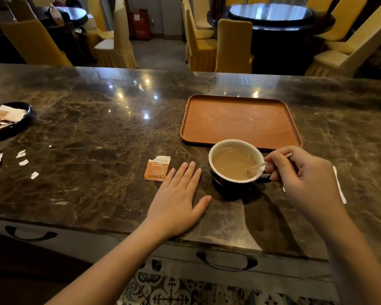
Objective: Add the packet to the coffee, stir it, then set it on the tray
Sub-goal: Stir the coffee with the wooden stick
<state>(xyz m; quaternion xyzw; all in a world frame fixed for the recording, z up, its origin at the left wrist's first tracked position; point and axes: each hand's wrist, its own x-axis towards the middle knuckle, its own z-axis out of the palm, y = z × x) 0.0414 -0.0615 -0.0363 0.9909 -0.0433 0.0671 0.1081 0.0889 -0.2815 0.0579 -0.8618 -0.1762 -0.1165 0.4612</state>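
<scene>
Left hand (178, 201) flat, open on counter (86, 150) — right hand (304, 177) pinching stirrer (260, 165) in coffee (233, 164).

Stirrer's (256, 166) tip under coffee (232, 162); black dish (20, 124) edge-cropped

Counter (97, 133): dark brown marble, pale tan veins running through it, glossy with white light spots.
Tray (240, 122): plain terracotta orange-brown, faint lighter swirl on its floor.
Cup (231, 186): black outside, cream-white inside and along the rim.
Coffee (231, 164): milky light tan.
Stir stick (260, 165): pale wood colour.
Packet (157, 168): orange-brown body with small white star-like specks, white top band with grey lettering.
Paper scraps (23, 162): white.
Dish (20, 122): black, holding white and tan wrappers.
Chairs (233, 45): mustard-yellow covers.
Floor tiles (174, 291): ornate dark blue and cream pattern.
</scene>
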